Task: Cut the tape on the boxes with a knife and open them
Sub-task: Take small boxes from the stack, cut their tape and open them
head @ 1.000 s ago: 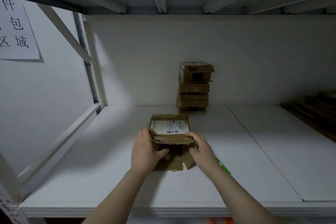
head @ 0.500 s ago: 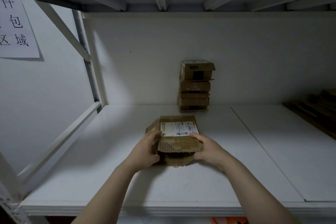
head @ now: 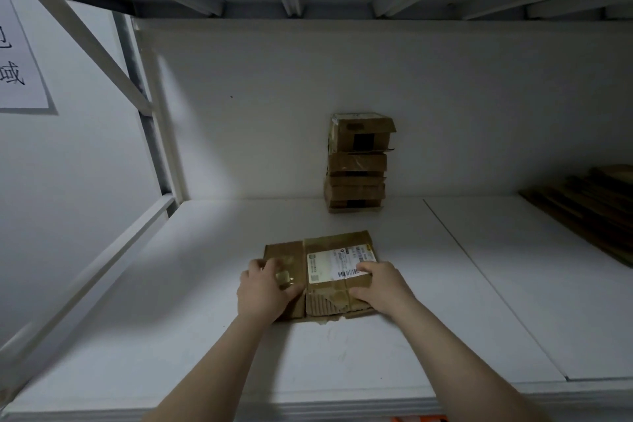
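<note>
The flattened box (head: 337, 245) lies mid-shelf; left hand (head: 265, 289) and right hand (head: 382, 288) press it, fingers laid flat, gripping nothing; once released, I'd guess the creased cardboard springs up; the stack of boxes (head: 358, 164) behind could topple if nudged.

The near left part of the cardboard box (head: 337, 243) is covered by the left hand (head: 263, 291), whose fingertips are blurred. The lower right corner of the shipping label (head: 329, 264) is covered by the right hand (head: 383, 288), and its print is too small to be read. The paper sign (head: 20, 79) is cut off by the left edge, the pile of flat cardboard (head: 582, 212) by the right edge, and of an orange thing (head: 419, 419) only a sliver is shown at the bottom edge.
</note>
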